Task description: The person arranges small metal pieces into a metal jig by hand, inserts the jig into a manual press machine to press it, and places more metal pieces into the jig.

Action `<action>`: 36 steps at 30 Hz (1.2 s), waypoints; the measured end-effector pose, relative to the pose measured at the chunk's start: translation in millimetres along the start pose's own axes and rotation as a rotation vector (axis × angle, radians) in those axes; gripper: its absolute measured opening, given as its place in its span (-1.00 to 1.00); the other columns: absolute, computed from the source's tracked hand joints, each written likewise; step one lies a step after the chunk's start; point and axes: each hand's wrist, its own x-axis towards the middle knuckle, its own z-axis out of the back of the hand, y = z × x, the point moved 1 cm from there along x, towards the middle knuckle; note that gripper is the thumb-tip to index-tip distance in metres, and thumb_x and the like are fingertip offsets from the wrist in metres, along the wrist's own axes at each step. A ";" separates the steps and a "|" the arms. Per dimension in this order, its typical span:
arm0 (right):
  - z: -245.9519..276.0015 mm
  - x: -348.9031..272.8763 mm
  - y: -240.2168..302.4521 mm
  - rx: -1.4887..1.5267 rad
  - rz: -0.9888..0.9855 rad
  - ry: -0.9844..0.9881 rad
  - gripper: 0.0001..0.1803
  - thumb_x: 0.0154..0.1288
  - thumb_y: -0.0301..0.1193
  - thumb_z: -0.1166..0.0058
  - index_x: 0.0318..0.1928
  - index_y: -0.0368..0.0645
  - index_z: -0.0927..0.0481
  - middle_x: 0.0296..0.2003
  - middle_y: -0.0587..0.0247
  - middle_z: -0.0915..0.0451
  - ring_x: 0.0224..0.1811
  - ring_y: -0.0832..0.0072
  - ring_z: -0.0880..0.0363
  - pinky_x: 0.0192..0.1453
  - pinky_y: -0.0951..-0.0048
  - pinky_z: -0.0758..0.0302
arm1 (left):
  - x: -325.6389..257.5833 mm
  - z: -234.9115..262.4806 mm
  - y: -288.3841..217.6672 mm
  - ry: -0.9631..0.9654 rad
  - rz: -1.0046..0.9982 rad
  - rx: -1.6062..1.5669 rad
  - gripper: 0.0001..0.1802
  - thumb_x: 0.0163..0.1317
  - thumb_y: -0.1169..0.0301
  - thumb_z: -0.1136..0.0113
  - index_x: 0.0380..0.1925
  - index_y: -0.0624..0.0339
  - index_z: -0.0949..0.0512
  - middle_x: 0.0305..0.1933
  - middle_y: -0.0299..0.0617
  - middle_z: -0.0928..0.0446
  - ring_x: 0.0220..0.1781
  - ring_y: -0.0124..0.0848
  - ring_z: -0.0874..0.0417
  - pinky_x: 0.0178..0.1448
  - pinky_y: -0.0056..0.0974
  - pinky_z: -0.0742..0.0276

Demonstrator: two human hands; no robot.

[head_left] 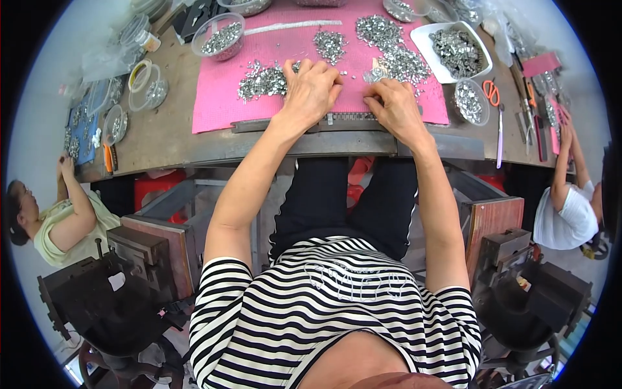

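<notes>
Left hand [311, 91] lies palm down on the pink mat [220, 97], fingers curled and pressed onto small silver parts [262, 81] at their tips; whether it pinches one cannot be told. Right hand [395, 107] sits just beside it, palm down, fingertips bunched at the mat's near edge over the dark metal strip [343, 120], grip likewise not clear. Both forearms run up from the lower edge, elbows bent, wrists close together near the table's [168, 136] front edge. About four loose heaps of the silver parts lie on the mat: one by the left hand, one small heap [330, 44] above it, a bigger one [379, 29] top centre, and one [402, 65] just above the right hand. One white strip [291, 27] lies across the mat's far part. One white tray [459, 52] of parts stands right of the mat, one clear bowl [471, 102] of parts just below it. One clear tub [220, 37] of parts stands at the mat's upper left corner, two round clear lids or dishes [146, 84] further left. One pair of orange-handled scissors [492, 94] lies right of the bowl. Two other people sit at the table ends, one at left [65, 220], one at right [570, 207], each with a hand up on the table.
</notes>
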 end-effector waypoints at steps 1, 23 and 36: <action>0.8 -1.7 -0.3 0.000 0.000 0.001 -0.90 0.25 -0.45 -0.27 -0.24 -0.17 -0.69 -0.36 0.22 -0.63 -0.28 0.23 -0.58 0.01 0.26 -0.35 | 0.4 0.4 0.2 0.001 -0.005 0.011 -0.89 0.23 0.31 -0.36 -0.28 0.03 -0.70 -0.29 -0.28 -0.55 -0.05 -0.23 -0.53 0.32 0.22 -0.15; -6.0 -48.0 1.5 0.455 -0.167 -0.275 -0.92 0.28 -0.58 -0.23 -0.21 -0.27 -0.69 -0.28 0.19 -0.65 -0.23 0.31 -0.58 -0.08 0.34 -0.49 | -27.5 -10.7 -56.2 -0.116 -0.050 -0.230 -0.88 0.16 0.38 -0.39 -0.30 0.06 -0.65 -0.32 -0.35 -0.55 -0.11 -0.32 -0.56 0.36 0.11 -0.15; -10.3 -47.1 4.0 0.350 -0.160 -0.244 -0.90 0.32 -0.52 -0.25 -0.19 -0.26 -0.68 -0.23 0.22 -0.66 -0.17 0.35 -0.58 -0.04 0.37 -0.48 | -29.2 -9.1 -53.0 -0.080 -0.060 -0.193 -0.88 0.17 0.40 -0.35 -0.29 0.06 -0.61 -0.28 -0.29 -0.56 -0.08 -0.25 -0.58 0.33 0.23 -0.20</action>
